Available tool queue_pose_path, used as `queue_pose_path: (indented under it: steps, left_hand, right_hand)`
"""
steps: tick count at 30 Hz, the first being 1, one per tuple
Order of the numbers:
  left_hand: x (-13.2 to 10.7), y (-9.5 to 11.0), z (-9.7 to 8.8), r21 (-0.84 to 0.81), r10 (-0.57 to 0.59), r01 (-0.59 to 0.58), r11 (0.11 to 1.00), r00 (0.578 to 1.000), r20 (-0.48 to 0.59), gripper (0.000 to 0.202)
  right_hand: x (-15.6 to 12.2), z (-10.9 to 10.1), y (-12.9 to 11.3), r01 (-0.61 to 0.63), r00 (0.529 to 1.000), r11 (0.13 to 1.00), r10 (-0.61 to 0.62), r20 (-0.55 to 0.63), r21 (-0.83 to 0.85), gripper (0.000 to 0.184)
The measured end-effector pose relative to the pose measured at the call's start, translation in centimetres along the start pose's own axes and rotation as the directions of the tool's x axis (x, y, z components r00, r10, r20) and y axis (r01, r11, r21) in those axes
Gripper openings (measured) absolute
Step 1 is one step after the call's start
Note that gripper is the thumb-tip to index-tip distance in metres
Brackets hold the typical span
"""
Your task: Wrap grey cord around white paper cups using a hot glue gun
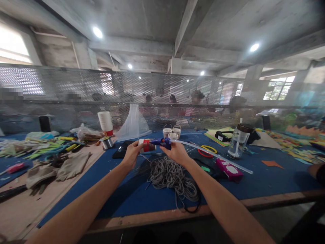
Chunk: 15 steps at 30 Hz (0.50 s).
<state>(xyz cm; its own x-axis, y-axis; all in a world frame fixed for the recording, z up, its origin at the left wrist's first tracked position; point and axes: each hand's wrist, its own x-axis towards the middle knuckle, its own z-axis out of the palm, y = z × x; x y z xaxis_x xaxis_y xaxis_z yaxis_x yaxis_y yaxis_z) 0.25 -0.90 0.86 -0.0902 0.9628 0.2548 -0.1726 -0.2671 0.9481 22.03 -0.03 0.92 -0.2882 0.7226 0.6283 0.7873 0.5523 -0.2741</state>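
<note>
My left hand (pixel 132 153) is closed around a small red and white paper cup (pixel 144 145), held on its side above the table. In my right hand (pixel 178 152) is a blue hot glue gun (pixel 165 143), its nozzle pointing left at the cup. A long translucent glue stick (pixel 215 156) runs out of the gun's back toward the right. Below both hands lies a tangled heap of grey cord (pixel 171 178). Just beyond the gun stand small white cups with handles (pixel 172 131), wrapped in what looks like cord.
Stacked paper cups (pixel 105 122) and a wire spool (pixel 106 143) stand at left, near work gloves (pixel 72 166) and paper scraps. To the right are a purple box (pixel 229 170), red-handled scissors (pixel 205 154) and a clear drink bottle (pixel 238 142). A perforated metal screen (pixel 157 88) crosses the back; people sit beyond.
</note>
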Motion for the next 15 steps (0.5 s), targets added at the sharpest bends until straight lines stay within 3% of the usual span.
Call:
queue_pose_path:
  steps: [15]
  left_hand:
    - [0.37,-0.53,-0.21,-0.014,-0.008,0.008,1.0,1.0,0.006,0.033]
  right_hand:
    - [-0.01,-0.38,-0.07,-0.017,1.0,1.0,0.017,0.003,0.023,0.037]
